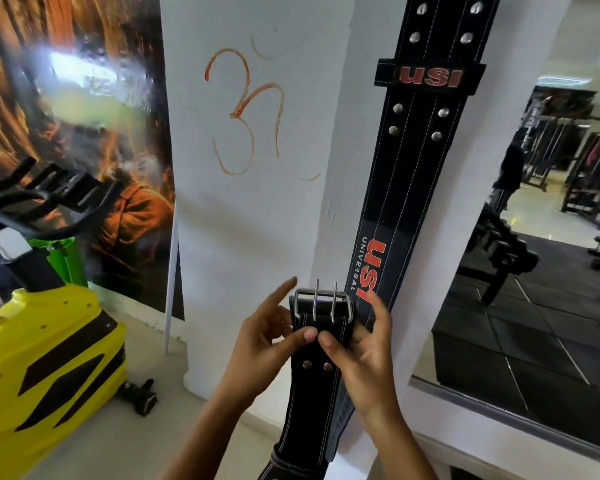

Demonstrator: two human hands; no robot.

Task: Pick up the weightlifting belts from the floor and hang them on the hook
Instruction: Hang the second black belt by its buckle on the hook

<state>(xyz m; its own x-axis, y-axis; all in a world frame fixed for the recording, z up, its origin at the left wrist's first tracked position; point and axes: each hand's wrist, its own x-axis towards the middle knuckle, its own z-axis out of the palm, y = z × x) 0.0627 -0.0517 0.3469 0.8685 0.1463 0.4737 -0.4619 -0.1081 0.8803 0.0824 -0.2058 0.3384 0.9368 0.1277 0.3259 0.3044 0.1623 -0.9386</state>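
Both hands, left hand [269,336] and right hand [364,344], pinch a black stitched belt [314,393] below its two-prong buckle [323,303], lower centre; the hanging belt [420,161] reads "USI UNIVERSAL".

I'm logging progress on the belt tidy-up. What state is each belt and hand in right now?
Hanging belt: up against the white pillar, strap straight down.
Held belt: off the floor, buckle end up, not yet hung.
Buckle: both prongs pointing up.
Left hand: pinching the held belt.
Right hand: pinching the held belt.
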